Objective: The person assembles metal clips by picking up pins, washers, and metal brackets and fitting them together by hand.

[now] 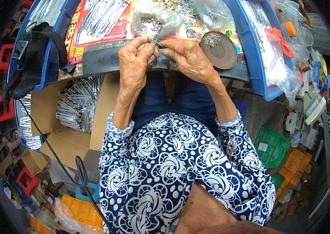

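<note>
Over the near edge of the bench, my two hands meet at one small metal part. My left hand point(133, 58) is closed, pinching a slim shiny metal strip point(157, 35) that points up and away from me. My right hand point(190, 58) is closed too, its thumb and forefinger pressed together beside the strip; what sits between them is too small to make out. Just beyond lies a clear plastic bag point(149, 23) of small metal bits. To the right of my right hand stands a round brown dish point(223, 56) with a heap of tiny silvery pieces point(211, 39).
Long metal strips point(104, 17) lie on red printed sheets at the back left. Blue trays point(250, 43) flank the bench, the left one with a black strap point(36, 46) over it. Below left, a cardboard box point(44, 105) holds many metal pieces. A green crate point(272, 146) stands lower right.
</note>
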### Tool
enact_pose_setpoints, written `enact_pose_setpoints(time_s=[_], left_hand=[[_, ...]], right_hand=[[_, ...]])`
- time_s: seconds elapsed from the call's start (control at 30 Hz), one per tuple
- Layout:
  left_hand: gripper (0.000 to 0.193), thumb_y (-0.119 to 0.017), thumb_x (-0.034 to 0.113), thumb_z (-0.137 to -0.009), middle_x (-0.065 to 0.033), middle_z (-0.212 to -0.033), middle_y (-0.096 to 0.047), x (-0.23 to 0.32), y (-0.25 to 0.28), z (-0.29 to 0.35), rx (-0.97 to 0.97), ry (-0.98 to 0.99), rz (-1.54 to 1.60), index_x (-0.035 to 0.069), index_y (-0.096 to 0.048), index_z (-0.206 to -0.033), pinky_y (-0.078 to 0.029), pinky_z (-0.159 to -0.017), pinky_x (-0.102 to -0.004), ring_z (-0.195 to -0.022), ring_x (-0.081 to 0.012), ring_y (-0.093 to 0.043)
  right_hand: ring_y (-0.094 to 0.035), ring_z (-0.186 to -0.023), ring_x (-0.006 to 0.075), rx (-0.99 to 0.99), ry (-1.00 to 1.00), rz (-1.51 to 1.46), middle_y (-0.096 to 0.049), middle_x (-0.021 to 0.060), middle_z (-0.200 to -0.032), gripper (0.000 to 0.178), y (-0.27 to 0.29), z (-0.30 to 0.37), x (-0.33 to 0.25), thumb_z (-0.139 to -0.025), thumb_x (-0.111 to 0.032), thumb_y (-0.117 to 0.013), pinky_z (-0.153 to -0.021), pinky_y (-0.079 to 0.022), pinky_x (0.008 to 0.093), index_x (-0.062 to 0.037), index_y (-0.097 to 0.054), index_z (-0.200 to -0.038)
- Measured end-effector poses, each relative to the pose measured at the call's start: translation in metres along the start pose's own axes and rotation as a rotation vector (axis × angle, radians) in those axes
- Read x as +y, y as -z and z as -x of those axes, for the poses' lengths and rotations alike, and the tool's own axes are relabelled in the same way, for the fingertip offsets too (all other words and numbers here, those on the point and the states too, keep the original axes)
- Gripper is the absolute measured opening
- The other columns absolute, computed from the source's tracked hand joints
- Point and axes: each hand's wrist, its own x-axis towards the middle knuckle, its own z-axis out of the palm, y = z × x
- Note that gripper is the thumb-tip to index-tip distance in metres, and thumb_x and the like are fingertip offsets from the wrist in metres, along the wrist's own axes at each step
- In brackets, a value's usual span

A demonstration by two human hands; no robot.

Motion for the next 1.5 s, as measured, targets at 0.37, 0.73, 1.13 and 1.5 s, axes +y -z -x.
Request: enact_pose_setpoints(time_s=[0.37, 0.73, 1.13, 1.5], left_hand=[[0.012, -0.048, -0.001, -0.079, -0.0009, -0.064, -0.053, 0.009, -0.013, 0.005, 0.057, -0.05, -0.314, -0.004, -0.055, -0.088, -0.037, -0.05, -0.0147, -0.056, -0.0037, -0.048], [0.012, -0.051, 0.0, -0.08, -0.0011, -0.068, -0.056, 0.005, -0.012, 0.004, 0.03, -0.053, -0.348, -0.003, -0.056, -0.09, -0.042, -0.054, -0.0161, -0.059, -0.004, -0.051], [0.014, -0.049, 0.0, -0.08, -0.0013, -0.067, -0.055, 0.009, -0.005, 0.004, -0.017, 0.03, -0.322, -0.004, -0.054, -0.092, -0.04, -0.054, -0.0147, -0.059, -0.0039, -0.049], [0.015, -0.05, -0.001, -0.079, -0.0032, -0.072, -0.057, 0.011, -0.003, -0.004, -0.052, -0.107, -0.476, -0.005, -0.054, -0.093, -0.042, -0.057, -0.0182, -0.064, -0.0057, -0.052]], right_hand=[[-0.055, -0.06, 0.0213, 0.022, 0.034, 0.053, -0.056, 0.0166, -0.069, 0.016, 0.001, 0.004, 0.005, -0.077, -0.006, -0.054, -0.056, -0.043, 0.0295, 0.0029, -0.058, -0.09], [-0.053, -0.055, 0.0282, 0.065, 0.103, 0.175, -0.05, 0.0175, -0.062, 0.01, -0.003, 0.002, 0.004, -0.076, -0.007, -0.055, -0.05, -0.04, 0.0328, 0.0024, -0.055, -0.081], [-0.047, -0.055, 0.0072, -0.011, -0.036, -0.25, -0.055, 0.004, -0.063, 0.021, 0.002, 0.005, 0.013, -0.083, -0.012, -0.05, -0.049, -0.038, 0.0221, 0.005, -0.057, -0.092], [-0.04, -0.05, 0.0025, 0.009, -0.088, -0.387, -0.05, -0.002, -0.057, 0.015, 0.003, -0.008, 0.024, -0.076, -0.011, -0.059, -0.043, -0.031, 0.0196, 0.0023, -0.057, -0.083]])
